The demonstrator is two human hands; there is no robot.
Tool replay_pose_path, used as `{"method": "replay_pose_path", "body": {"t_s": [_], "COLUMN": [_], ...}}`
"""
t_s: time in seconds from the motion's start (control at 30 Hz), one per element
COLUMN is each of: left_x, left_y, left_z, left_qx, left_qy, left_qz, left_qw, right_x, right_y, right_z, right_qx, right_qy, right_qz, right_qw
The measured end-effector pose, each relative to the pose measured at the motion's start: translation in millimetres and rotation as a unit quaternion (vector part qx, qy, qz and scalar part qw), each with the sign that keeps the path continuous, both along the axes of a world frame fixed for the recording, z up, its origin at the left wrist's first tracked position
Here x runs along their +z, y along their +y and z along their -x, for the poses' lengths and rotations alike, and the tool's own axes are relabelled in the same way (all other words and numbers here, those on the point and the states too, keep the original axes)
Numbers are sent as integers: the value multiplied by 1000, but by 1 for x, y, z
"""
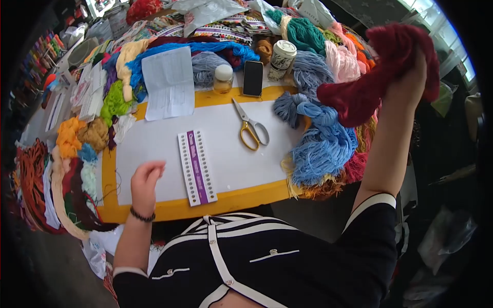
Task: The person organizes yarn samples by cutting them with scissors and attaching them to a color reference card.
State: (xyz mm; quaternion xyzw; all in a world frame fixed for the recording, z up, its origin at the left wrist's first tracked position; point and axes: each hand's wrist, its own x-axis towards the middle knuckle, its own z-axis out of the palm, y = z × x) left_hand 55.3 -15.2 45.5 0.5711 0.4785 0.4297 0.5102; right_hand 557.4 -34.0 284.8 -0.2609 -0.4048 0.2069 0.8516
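My right hand (417, 74) is raised at the upper right, closed around a bundle of dark red embroidery thread (359, 97). The bundle drapes over the fingers and hangs left of the wrist. Over the left part of the table hovers my left hand (145, 182), holding nothing, its fingers loosely stretched toward the right. Nearest to it lies a white thread card (196, 167) with a purple middle strip and rows of holes along both sides. Scissors (249, 126) with gold and grey handles lie partly open on the white table surface (226, 120).
Light blue thread (323, 146) is heaped at the table's right side. A paper sheet (168, 82), a small white-lidded jar (223, 78), a phone (252, 78) and a lidded cup (282, 60) stand or lie along the back. Colourful skeins (67, 138) crowd the left edge.
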Motion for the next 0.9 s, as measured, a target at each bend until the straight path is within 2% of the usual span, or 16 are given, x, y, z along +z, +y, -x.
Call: {"method": "replay_pose_path", "body": {"t_s": [0.03, 0.13, 0.23, 0.3, 0.37, 0.43, 0.5, 0.53, 0.57, 0.63, 0.7, 0.77, 0.8, 0.83, 0.87, 0.9], "left_x": [15, 62, 105, 138, 172, 199, 224, 218, 215, 249, 254, 238, 243, 258, 269, 266], "left_y": [5, 11, 12, 4, 0, -4, -13, 18, 30, 1, -3, 35, 28, 13, -2, -27], "left_z": [-11, -38, -43, -45, -43, -30, -4, 29, 53, 68, 77, 90, 129, 195, 234, 222], "left_qx": [-39, -82, -98, -85, -59, -171, -226, -344, -444, -440, -434, -611, -601, -450, -268, -156], "left_qy": [5, -36, -36, -208, -230, -190, -145, -285, -415, -338, -259, -351, -353, -220, -70, -32], "left_qz": [-33, -93, -185, -221, -320, -417, -346, -227, -100, -106, -99, -85, -82, -14, 59, -19], "left_qw": [999, 992, 977, 949, 917, 872, 899, 866, 788, 825, 857, 705, 712, 866, 959, 987], "right_x": [12, 48, 66, 71, 78, 82, 85, 86, 86, 79, 59, 38, 27, 15, 3, -13], "right_y": [-7, -17, -21, -25, -24, -23, -22, -21, -21, -13, 2, 8, 10, 12, 8, 10], "right_z": [21, 94, 149, 183, 216, 249, 283, 299, 314, 341, 369, 390, 398, 404, 410, 419], "right_qx": [1, 265, 321, 303, 375, 488, 595, 643, 688, 738, 658, 601, 588, 602, 507, 483], "right_qy": [-1, -67, -76, -136, -145, -158, -171, -176, -184, -179, -171, -199, -216, -283, -352, -386], "right_qz": [0, 8, 21, -43, -25, 20, 62, 80, 97, 150, 171, 204, 222, 233, 262, 277], "right_qw": [1000, 962, 944, 942, 915, 858, 783, 741, 696, 633, 713, 747, 747, 709, 742, 735]}}
